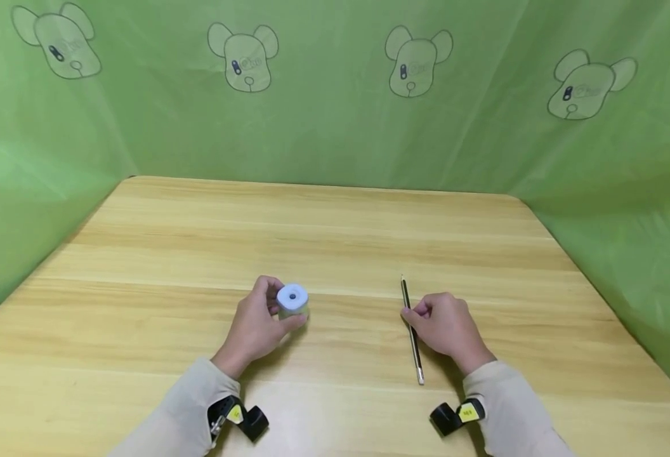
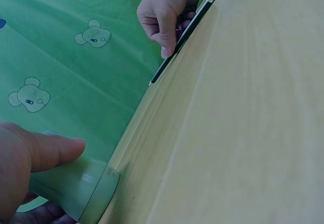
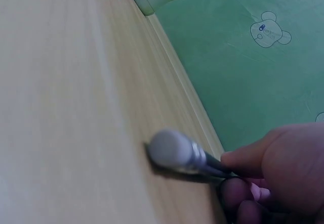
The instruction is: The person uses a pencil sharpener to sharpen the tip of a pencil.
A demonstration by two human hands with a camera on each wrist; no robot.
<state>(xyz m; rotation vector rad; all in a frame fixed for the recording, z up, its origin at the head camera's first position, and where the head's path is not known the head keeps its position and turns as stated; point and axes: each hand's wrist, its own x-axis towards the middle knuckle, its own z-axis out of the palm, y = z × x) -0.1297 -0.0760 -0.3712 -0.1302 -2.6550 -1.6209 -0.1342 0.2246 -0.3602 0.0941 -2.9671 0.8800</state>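
My left hand [image 1: 255, 327] grips a pencil sharpener [image 1: 292, 303] with a pale blue top, a round hole in it and a see-through body. Thumb and fingers lie on opposite sides of it. In the left wrist view the base of the sharpener [image 2: 76, 188] stands at the table surface. My right hand [image 1: 448, 325] pinches a dark pencil [image 1: 415, 347] near its middle, the tip pointing away from me. The right wrist view shows the pencil's pale eraser [image 3: 169, 149] close up, low over or on the tabletop; contact cannot be told.
A wood-grain table [image 1: 335, 235] spreads under both hands. Green cloth [image 1: 329, 136] with bear-head drawings hangs behind it and at both sides. Black wrist cameras sit at the left cuff [image 1: 221, 387] and right cuff [image 1: 483, 381].
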